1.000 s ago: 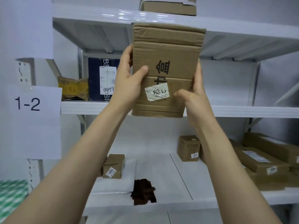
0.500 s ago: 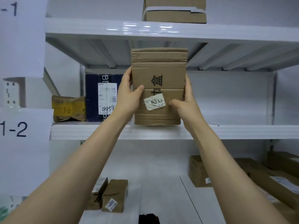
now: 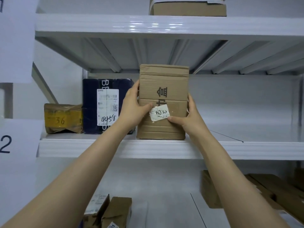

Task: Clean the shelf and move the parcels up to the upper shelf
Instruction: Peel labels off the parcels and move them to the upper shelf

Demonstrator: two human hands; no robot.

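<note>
A tall brown cardboard parcel (image 3: 164, 83) with a white number sticker stands upright on the white upper shelf (image 3: 148, 149), just right of a dark blue parcel (image 3: 92, 106). My left hand (image 3: 133, 107) grips its left side, thumb across the front. Its right side is gripped by my right hand (image 3: 189, 117), whose thumb lies under the sticker. Farther left on the same shelf lies a brown parcel with yellow tape (image 3: 63, 118). On the lower shelf (image 3: 161, 186) sit two small cardboard parcels (image 3: 115, 213) at the left and several long ones (image 3: 279, 191) at the right.
Another cardboard box (image 3: 187, 7) rests on the top shelf above. White paper signs (image 3: 16, 137) with numbers hang at the left edge. The upper shelf stretches bare to the right of the held parcel up to the upright post (image 3: 296, 109).
Both hands carried the tall parcel forward and down from in front of the top shelf edge onto the upper shelf, where it now stands beside the blue parcel. The camera view tilted upward.
</note>
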